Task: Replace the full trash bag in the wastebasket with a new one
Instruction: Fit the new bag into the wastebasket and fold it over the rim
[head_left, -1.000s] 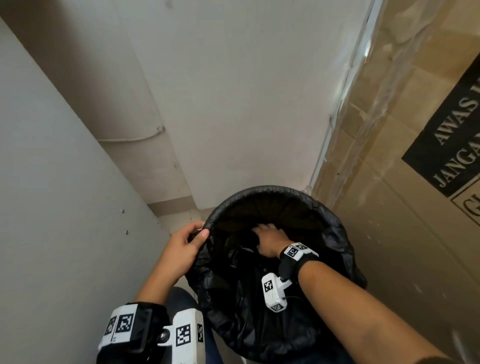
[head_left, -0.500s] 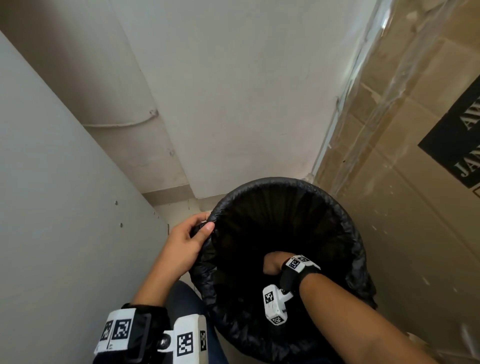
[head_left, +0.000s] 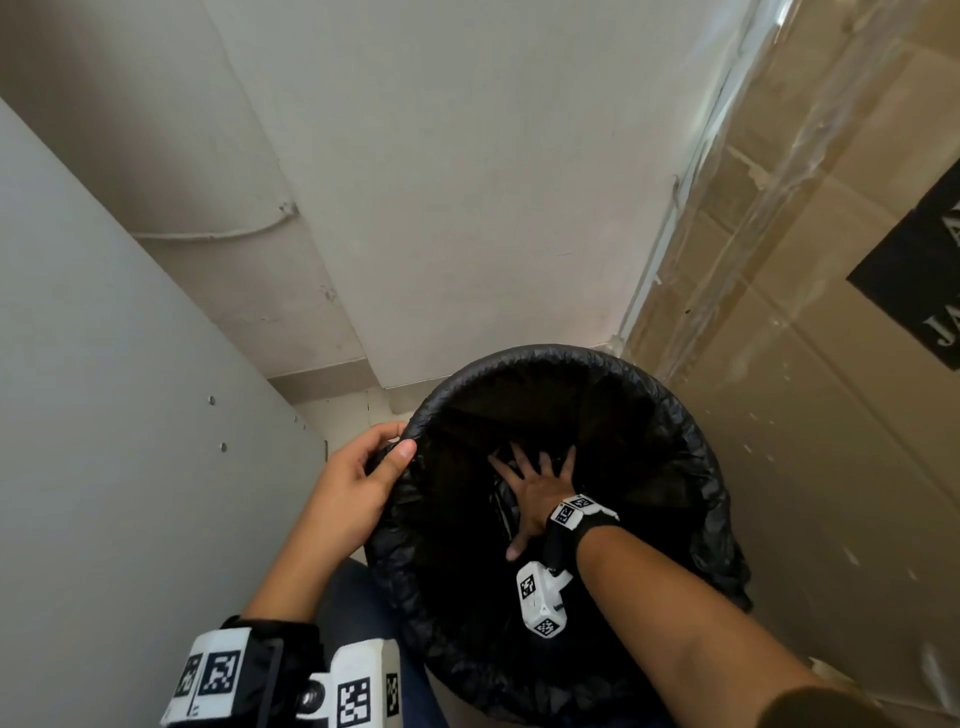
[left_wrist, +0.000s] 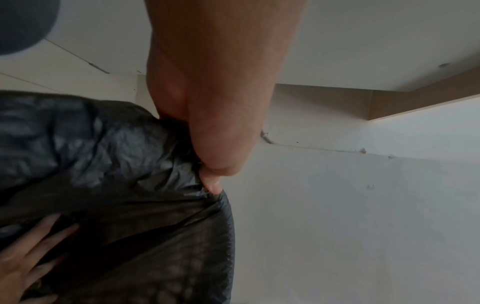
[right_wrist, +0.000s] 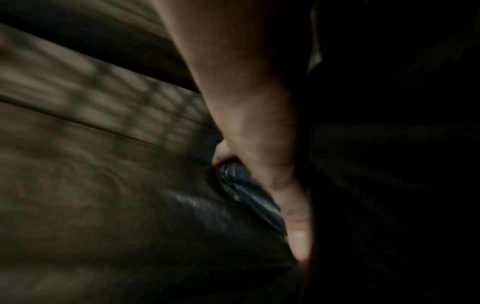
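A round wastebasket (head_left: 696, 452) stands low in the head view, lined with a black trash bag (head_left: 545, 358) folded over its rim. My left hand (head_left: 358, 478) grips the bag's folded edge at the rim's left side, thumb on the inside. In the left wrist view that hand (left_wrist: 207, 144) pinches crinkled black plastic (left_wrist: 103, 154). My right hand (head_left: 540, 488) is down inside the basket, fingers spread flat against the bag's lining. The right wrist view is dark and blurred, showing that hand (right_wrist: 259, 144) lying on shiny black plastic (right_wrist: 223, 209). The basket's bottom is hidden.
A grey cabinet panel (head_left: 104, 415) rises on the left and a white wall (head_left: 467, 182) stands behind the basket. A big cardboard box wrapped in clear film (head_left: 831, 364) stands close on the right. My knee in blue trousers (head_left: 358, 613) is beside the basket.
My right hand has gone deeper into the basket and its fingers have spread flat against the lining. The left hand keeps its grip on the rim. The view has tilted up a little.
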